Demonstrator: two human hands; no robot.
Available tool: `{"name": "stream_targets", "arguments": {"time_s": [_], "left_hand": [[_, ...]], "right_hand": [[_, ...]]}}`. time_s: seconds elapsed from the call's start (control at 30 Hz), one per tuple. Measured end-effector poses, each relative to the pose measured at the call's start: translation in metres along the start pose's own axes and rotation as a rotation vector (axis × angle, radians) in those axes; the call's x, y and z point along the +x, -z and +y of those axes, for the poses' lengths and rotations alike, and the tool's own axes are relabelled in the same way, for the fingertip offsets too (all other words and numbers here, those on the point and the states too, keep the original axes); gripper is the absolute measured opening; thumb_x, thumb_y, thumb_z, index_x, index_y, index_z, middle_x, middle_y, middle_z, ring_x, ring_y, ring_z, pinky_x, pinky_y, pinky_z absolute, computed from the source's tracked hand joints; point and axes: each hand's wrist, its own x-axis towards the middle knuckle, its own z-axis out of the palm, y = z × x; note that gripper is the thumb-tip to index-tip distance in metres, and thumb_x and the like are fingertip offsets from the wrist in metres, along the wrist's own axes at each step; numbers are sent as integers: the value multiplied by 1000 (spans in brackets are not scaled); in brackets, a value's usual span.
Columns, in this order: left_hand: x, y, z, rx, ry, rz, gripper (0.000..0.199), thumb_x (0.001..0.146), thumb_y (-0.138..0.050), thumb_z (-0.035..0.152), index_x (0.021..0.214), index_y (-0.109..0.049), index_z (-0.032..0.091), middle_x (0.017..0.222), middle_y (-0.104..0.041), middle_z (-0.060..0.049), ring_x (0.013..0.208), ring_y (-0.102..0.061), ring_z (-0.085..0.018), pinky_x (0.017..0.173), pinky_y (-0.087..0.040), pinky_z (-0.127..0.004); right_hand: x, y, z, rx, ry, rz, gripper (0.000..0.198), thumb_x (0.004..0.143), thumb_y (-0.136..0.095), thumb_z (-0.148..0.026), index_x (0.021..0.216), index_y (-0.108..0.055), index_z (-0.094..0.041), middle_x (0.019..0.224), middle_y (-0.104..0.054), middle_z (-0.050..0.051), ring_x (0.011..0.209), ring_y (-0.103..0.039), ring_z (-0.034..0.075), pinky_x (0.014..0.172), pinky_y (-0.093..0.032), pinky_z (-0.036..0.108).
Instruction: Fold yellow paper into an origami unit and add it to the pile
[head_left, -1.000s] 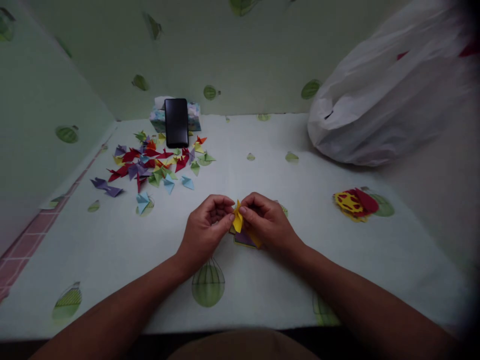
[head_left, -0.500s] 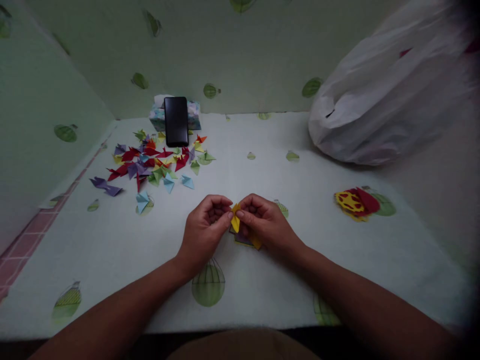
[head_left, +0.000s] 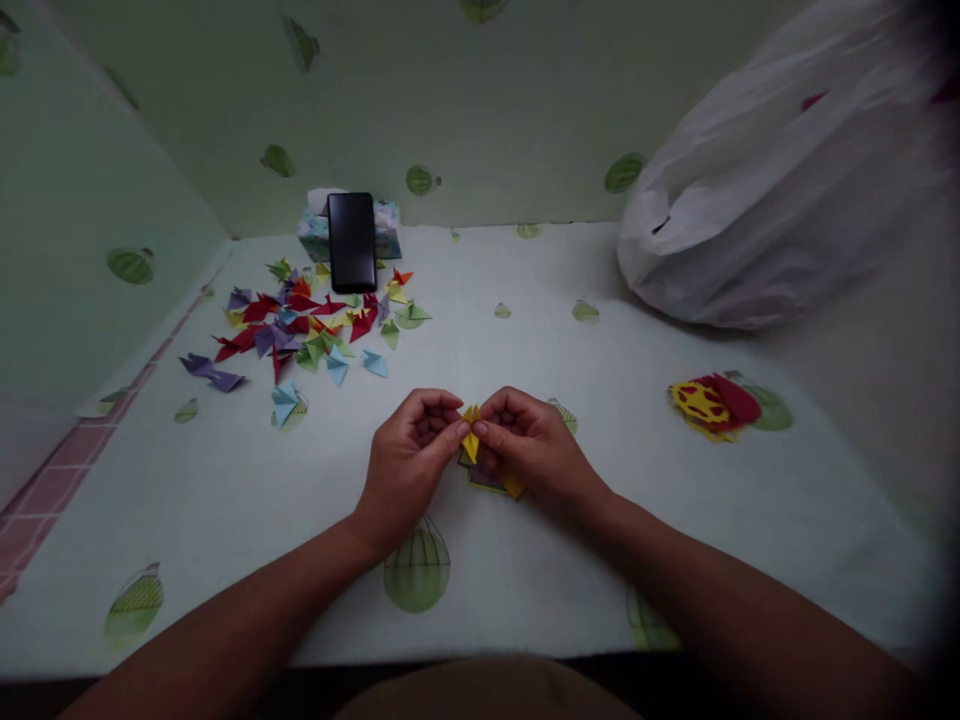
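Observation:
A small folded piece of yellow origami paper (head_left: pixel 470 447) is pinched between my two hands, above the middle of the table. My left hand (head_left: pixel 411 452) grips its left side with thumb and fingertips, the other fingers curled. From the other side my right hand (head_left: pixel 536 448) pinches it the same way. Below my hands lies a small stack of paper squares (head_left: pixel 491 480), a yellow one at its right; my right hand partly covers it. Folded paper cranes (head_left: pixel 285 335) in red, purple, green, blue, yellow and orange lie in a loose pile at the back left.
A black phone (head_left: pixel 352 243) leans against a tissue box (head_left: pixel 313 232) behind the cranes. On the right lie red and yellow cut-out shapes (head_left: pixel 709 405). A large white plastic bag (head_left: pixel 720 220) fills the back right corner. The tablecloth (head_left: pixel 247 520) has a balloon print.
The yellow paper has turned slightly between my fingertips, and its upper points now show spread apart. Both hands stay nearly in place; nothing else has moved.

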Motion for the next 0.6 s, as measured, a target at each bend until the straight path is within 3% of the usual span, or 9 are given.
{"name": "stream_targets", "arguments": {"time_s": [0.37, 0.6], "left_hand": [[5, 2, 1, -102, 54, -40, 17, 77, -75, 21, 91, -66, 18, 86, -67, -1, 80, -63, -12, 74, -53, -25], [4, 0, 4, -80, 61, -18, 19, 76, -76, 22, 91, -66, 17, 83, -67, 0, 79, -63, -12, 72, -53, -23]], "right_hand": [[2, 3, 6, 119, 18, -12, 21, 81, -72, -33, 79, -57, -19, 52, -60, -5, 47, -53, 9, 48, -44, 23], [1, 1, 4, 61, 40, 8, 21, 80, -71, -34, 77, -56, -19, 51, -59, -6, 45, -52, 9, 46, -43, 22]]}}
